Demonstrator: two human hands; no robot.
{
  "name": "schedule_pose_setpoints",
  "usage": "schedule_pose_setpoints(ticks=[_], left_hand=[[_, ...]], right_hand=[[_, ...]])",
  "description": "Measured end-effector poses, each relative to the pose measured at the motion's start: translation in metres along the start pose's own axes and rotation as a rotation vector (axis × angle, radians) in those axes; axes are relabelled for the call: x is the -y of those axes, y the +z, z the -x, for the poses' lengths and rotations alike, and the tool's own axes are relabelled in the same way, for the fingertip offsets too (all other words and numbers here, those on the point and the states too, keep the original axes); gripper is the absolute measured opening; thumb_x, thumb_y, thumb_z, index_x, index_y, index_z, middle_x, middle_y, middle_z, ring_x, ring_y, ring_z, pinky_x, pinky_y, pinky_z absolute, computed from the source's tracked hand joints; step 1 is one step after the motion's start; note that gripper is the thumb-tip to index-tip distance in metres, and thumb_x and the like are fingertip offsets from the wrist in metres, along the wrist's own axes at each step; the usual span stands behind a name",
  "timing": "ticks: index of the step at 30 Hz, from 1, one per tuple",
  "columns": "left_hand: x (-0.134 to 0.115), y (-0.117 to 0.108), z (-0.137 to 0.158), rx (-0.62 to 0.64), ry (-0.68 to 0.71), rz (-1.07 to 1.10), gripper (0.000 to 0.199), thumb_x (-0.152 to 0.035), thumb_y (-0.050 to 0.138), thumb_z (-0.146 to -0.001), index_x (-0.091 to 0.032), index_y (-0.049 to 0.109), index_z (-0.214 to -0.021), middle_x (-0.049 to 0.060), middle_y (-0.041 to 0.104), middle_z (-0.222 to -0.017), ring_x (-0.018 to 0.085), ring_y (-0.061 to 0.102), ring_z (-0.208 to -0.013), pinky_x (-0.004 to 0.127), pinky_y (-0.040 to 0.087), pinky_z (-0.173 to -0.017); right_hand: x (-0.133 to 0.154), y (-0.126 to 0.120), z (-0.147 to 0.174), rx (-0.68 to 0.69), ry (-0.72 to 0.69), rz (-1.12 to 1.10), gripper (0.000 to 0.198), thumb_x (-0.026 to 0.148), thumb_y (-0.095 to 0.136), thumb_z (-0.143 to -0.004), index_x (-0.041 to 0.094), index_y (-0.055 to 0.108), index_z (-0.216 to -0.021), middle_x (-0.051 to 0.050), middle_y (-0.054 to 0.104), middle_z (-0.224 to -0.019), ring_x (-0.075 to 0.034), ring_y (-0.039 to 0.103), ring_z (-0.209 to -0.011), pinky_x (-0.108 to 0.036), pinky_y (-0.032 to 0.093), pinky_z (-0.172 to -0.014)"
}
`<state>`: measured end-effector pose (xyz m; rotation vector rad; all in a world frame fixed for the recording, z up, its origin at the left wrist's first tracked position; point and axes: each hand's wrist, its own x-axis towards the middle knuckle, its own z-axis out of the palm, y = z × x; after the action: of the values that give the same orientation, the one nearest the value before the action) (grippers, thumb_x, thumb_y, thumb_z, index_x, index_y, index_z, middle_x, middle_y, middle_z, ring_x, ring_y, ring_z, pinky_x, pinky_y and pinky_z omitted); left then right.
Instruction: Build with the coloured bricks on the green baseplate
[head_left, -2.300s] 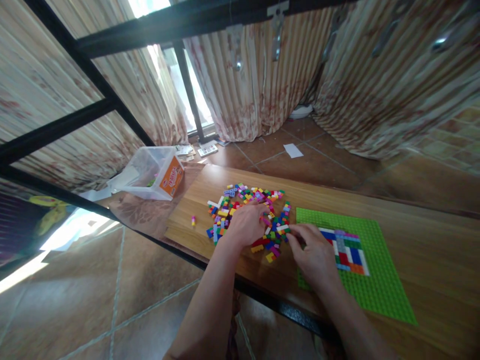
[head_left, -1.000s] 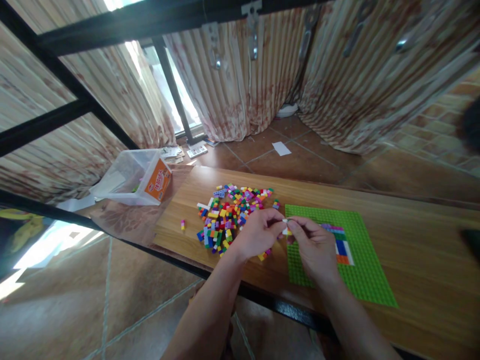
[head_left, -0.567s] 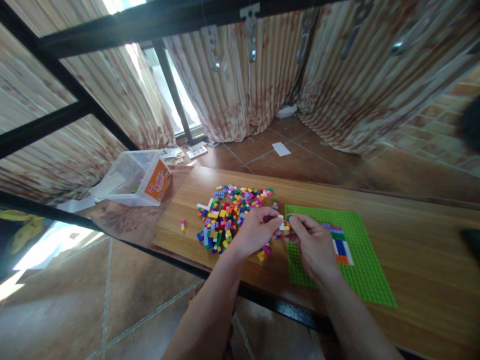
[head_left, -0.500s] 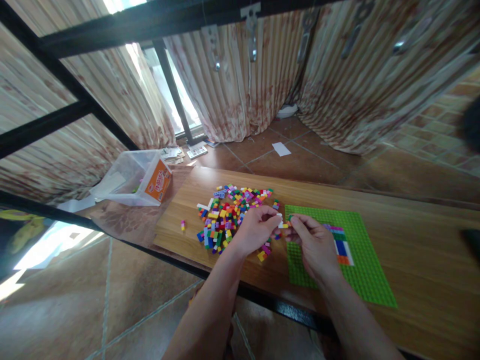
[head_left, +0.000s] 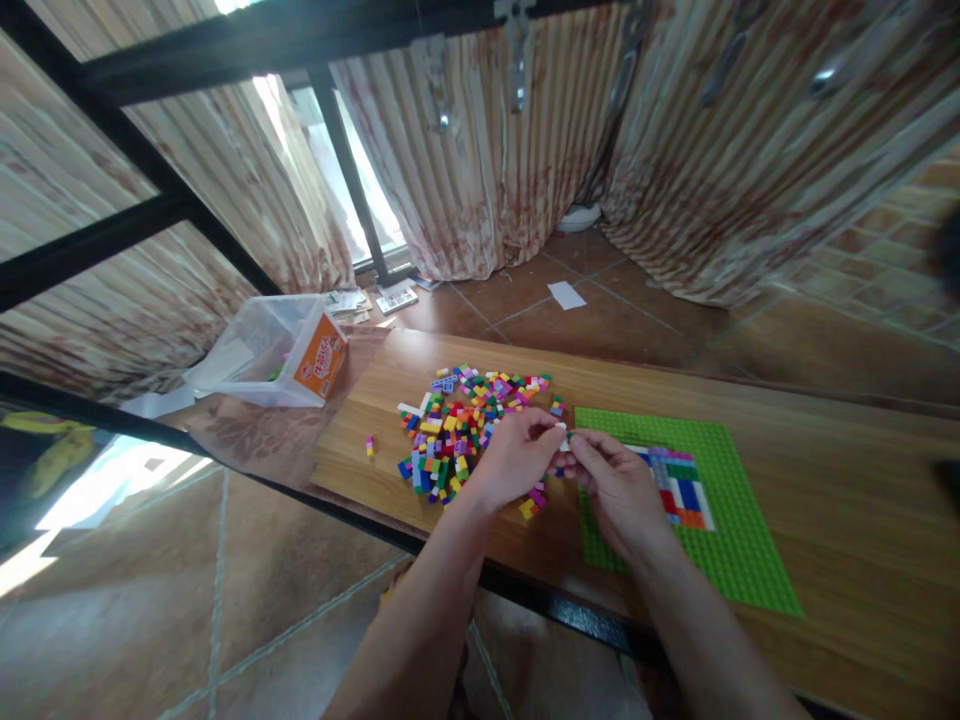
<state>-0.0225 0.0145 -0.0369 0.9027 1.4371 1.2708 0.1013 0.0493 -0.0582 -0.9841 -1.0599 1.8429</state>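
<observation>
My left hand [head_left: 517, 452] is closed in a pinch on a small white toy brick [head_left: 562, 430]. Close against it, my right hand [head_left: 611, 480] pinches a small green brick [head_left: 571, 437], mostly covered by the fingertips. Whether the two bricks touch is too small to tell. Under my right hand lies a green studded baseplate [head_left: 750, 560], bearing a flat patch of coloured bricks [head_left: 684, 490] in white, blue, red, orange, green and purple. A loose pile of mixed bricks [head_left: 454, 430] spreads beside and behind my left hand.
The wooden tabletop [head_left: 862, 500] has a dark front edge. A pink and yellow brick piece [head_left: 370, 446] lies apart at the left. Beyond the table's left end stands a clear plastic bin [head_left: 281, 390] with an orange label. A dark metal frame [head_left: 225, 70] crosses above.
My hands have drawn closer together, bringing the white and green bricks near each other. The yellow and orange pieces seen between the fingers are now hidden. The view has shifted slightly.
</observation>
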Motion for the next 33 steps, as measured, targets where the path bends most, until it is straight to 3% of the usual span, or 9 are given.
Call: schedule_pose_setpoints(ticks=[11, 13, 17, 20, 23, 27, 33], left_hand=[[-0.001, -0.001, 0.002, 0.054, -0.050, 0.085, 0.010, -0.023, 0.056, -0.081, -0.014, 0.060, -0.078, -0.003, 0.057, -0.058, 0.007, 0.053, -0.049, 0.018, 0.044, -0.050], [-0.003, -0.008, 0.002, 0.044, -0.037, 0.068, 0.012, -0.025, 0.057, -0.081, -0.014, 0.060, -0.078, -0.003, 0.058, -0.060, 0.008, 0.054, -0.051, 0.018, 0.045, -0.052], [-0.005, -0.034, 0.003, -0.024, 0.038, -0.240, 0.016, -0.025, 0.054, -0.081, -0.015, 0.060, -0.071, -0.002, 0.059, -0.058, 0.010, 0.054, -0.052, 0.019, 0.041, -0.052], [-0.007, -0.055, 0.006, -0.058, 0.071, -0.591, 0.018, -0.022, 0.054, -0.080, -0.015, 0.067, -0.070, 0.000, 0.063, -0.060, 0.013, 0.056, -0.057, 0.021, 0.038, -0.053], [-0.007, -0.065, 0.010, -0.075, 0.082, -0.847, 0.019, -0.019, 0.055, -0.078, -0.014, 0.071, -0.070, 0.002, 0.066, -0.062, 0.014, 0.057, -0.059, 0.023, 0.036, -0.055], [-0.007, -0.062, 0.012, -0.065, 0.067, -0.957, 0.018, -0.022, 0.058, -0.078, -0.015, 0.073, -0.070, 0.004, 0.068, -0.064, 0.015, 0.056, -0.059, 0.024, 0.036, -0.056], [-0.007, -0.056, 0.011, -0.102, 0.100, -0.903, 0.016, -0.027, 0.061, -0.079, -0.017, 0.074, -0.078, 0.003, 0.070, -0.070, 0.016, 0.060, -0.065, 0.024, 0.038, -0.058]], right_hand=[[0.002, -0.003, 0.001, -0.010, 0.055, 0.005, 0.032, 0.042, 0.083, -0.060, 0.017, 0.071, -0.076, 0.000, 0.063, -0.063, -0.009, 0.052, -0.054, -0.021, 0.042, -0.047], [0.001, -0.005, -0.001, -0.042, 0.015, 0.036, 0.033, 0.043, 0.082, -0.061, 0.018, 0.070, -0.077, 0.001, 0.063, -0.063, -0.009, 0.053, -0.054, -0.022, 0.043, -0.049], [-0.006, -0.011, -0.010, -0.149, -0.163, 0.419, 0.034, 0.048, 0.071, -0.071, 0.017, 0.069, -0.085, -0.001, 0.065, -0.065, -0.015, 0.056, -0.057, -0.030, 0.048, -0.058], [-0.009, -0.013, -0.018, -0.134, -0.341, 0.832, 0.028, 0.044, 0.060, -0.079, 0.018, 0.069, -0.085, -0.006, 0.069, -0.079, -0.020, 0.062, -0.072, -0.037, 0.049, -0.072], [-0.012, -0.009, -0.023, -0.085, -0.491, 1.076, 0.023, 0.036, 0.052, -0.083, 0.019, 0.068, -0.084, -0.009, 0.068, -0.086, -0.023, 0.061, -0.082, -0.040, 0.048, -0.079], [-0.017, -0.002, -0.023, 0.006, -0.543, 1.182, 0.021, 0.029, 0.049, -0.084, 0.018, 0.067, -0.086, -0.011, 0.066, -0.090, -0.024, 0.061, -0.088, -0.041, 0.048, -0.082], [-0.018, 0.002, -0.016, 0.115, -0.535, 1.127, 0.022, 0.029, 0.051, -0.085, 0.019, 0.068, -0.094, -0.009, 0.066, -0.103, -0.022, 0.063, -0.093, -0.039, 0.049, -0.085]])
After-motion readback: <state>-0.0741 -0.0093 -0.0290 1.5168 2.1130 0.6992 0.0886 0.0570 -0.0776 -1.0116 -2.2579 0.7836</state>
